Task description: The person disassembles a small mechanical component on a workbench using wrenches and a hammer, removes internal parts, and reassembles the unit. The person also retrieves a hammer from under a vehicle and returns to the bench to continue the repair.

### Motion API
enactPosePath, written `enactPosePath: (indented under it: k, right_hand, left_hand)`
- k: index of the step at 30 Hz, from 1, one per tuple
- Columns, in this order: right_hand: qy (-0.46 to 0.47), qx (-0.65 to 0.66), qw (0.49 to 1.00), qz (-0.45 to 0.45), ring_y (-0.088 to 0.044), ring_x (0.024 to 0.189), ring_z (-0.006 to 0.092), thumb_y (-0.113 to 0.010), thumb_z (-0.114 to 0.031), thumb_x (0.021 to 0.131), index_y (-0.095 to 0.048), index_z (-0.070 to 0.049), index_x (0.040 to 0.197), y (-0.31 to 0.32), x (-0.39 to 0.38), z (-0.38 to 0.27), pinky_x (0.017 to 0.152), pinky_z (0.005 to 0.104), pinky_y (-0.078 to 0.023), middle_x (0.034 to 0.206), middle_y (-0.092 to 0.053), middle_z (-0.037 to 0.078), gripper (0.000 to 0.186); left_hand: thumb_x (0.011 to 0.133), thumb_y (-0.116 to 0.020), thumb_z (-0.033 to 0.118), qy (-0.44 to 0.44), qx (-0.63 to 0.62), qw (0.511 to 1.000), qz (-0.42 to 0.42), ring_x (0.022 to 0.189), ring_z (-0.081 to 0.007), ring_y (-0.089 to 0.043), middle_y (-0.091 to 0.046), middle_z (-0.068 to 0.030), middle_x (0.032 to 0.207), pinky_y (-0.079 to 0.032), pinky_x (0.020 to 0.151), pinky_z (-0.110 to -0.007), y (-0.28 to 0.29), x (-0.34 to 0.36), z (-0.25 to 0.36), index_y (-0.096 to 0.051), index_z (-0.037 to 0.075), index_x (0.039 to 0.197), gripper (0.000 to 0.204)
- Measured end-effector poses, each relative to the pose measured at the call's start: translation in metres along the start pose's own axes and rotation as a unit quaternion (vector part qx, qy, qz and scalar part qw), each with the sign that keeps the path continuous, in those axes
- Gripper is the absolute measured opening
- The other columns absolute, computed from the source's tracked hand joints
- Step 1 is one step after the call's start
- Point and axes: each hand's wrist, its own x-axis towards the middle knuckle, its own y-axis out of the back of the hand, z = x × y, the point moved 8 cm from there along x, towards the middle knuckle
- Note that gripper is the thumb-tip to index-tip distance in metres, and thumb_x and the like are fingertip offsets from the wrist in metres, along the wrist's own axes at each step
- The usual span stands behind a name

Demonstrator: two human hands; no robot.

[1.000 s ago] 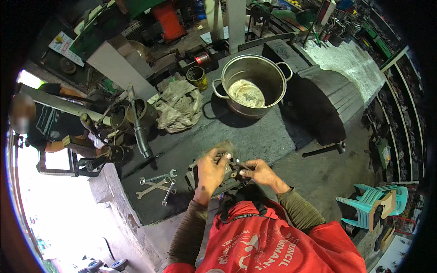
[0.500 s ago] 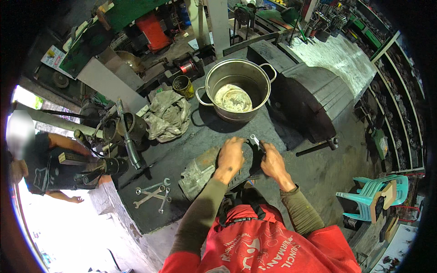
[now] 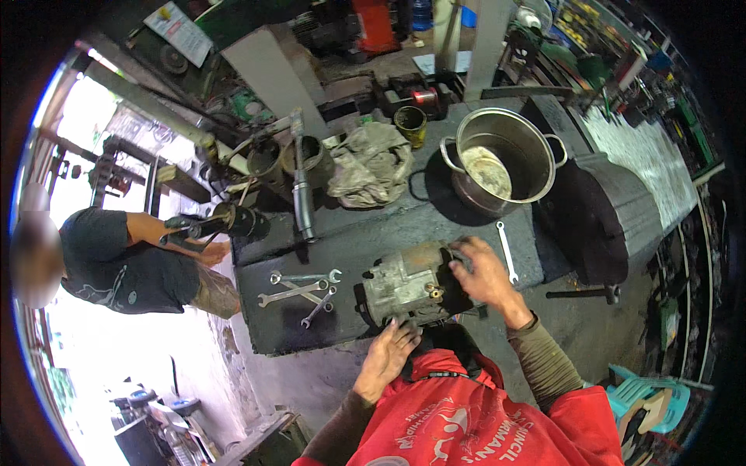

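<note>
A grey cast-metal gearbox-like housing [image 3: 404,291] with a small brass fitting lies on the dark bench in front of me. My right hand [image 3: 486,276] is at its right end, thumb and fingers curved against the metal. Along the near edge, my left hand [image 3: 390,353] touches the housing with fingers stretched out and holds no tool. A combination wrench [image 3: 507,252] lies on the bench beyond my right hand. Several more wrenches [image 3: 299,287] lie crossed on the bench to the left of the housing.
A large two-handled metal pot [image 3: 536,198] with a pale round piece inside stands at the back. Near it are a grey rag [image 3: 371,167], a yellow can [image 3: 410,128] and a long socket handle [image 3: 301,186]. Another person [image 3: 128,264] is at the left. A dark casing [image 3: 590,213] sits right.
My right hand has let go of the wrench, which now lies on the bench. Both hands have moved to the housing, which has turned. The view has shifted left.
</note>
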Motion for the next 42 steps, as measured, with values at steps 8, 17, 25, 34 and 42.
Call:
enactPosePath:
  k: [8,17,25,34,42]
  right_hand:
    - [0.077,-0.116,0.987,-0.086,-0.061,0.13,0.0372,-0.064,-0.032,0.101,-0.067,-0.008,0.136,-0.082,0.05,-0.058,0.114,0.0511,-0.039,0.14,-0.065,0.018,0.042]
    - [-0.008,-0.071,0.971,-0.23,-0.063,0.128,0.0406,-0.072,-0.04,0.094,-0.062,-0.003,0.142,-0.103,0.056,-0.04,0.108,0.0482,-0.048,0.137,-0.067,0.022,0.061]
    - [-0.092,0.122,0.987,-0.047,-0.067,0.118,0.0418,-0.089,-0.024,0.08,-0.061,0.001,0.133,-0.051,0.007,-0.036,0.098,0.047,-0.053,0.127,-0.07,0.023,0.066]
    - [-0.073,0.118,0.99,0.018,-0.061,0.119,0.0435,-0.093,-0.021,0.074,-0.05,-0.006,0.149,-0.044,-0.061,-0.048,0.096,0.0486,-0.054,0.129,-0.057,0.02,0.088]
    - [-0.074,0.111,0.99,-0.037,-0.061,0.114,0.0419,-0.094,-0.021,0.07,-0.051,-0.006,0.148,-0.053,-0.05,-0.046,0.095,0.0478,-0.052,0.123,-0.057,0.017,0.091]
  left_hand:
    - [0.086,-0.082,0.056,-0.045,-0.128,0.978,0.16,0.121,-0.0281,-0.051,-0.051,-0.0068,0.135,-0.038,0.112,-0.049,-0.02,0.048,0.0,-0.055,0.014,0.135,0.07]
    - [0.081,-0.088,0.031,-0.204,-0.012,0.935,0.29,0.097,-0.0197,-0.064,-0.07,-0.0091,0.115,-0.053,0.086,-0.039,-0.009,0.04,0.045,-0.072,-0.007,0.115,0.054]
    - [0.074,-0.083,-0.008,-0.495,0.247,0.825,0.112,0.107,-0.0178,-0.068,-0.073,-0.008,0.121,-0.054,0.097,-0.035,-0.07,-0.02,0.111,-0.067,-0.002,0.124,0.053]
    - [0.068,-0.097,0.019,-0.358,0.58,0.73,-0.057,0.101,-0.0218,-0.075,-0.077,-0.0108,0.112,-0.059,0.092,-0.035,-0.089,-0.02,0.139,-0.068,0.002,0.123,0.065]
    - [0.074,-0.09,0.018,-0.354,0.603,0.713,-0.05,0.098,-0.0252,-0.075,-0.077,-0.0127,0.109,-0.059,0.088,-0.037,-0.079,-0.022,0.15,-0.07,0.002,0.117,0.05]
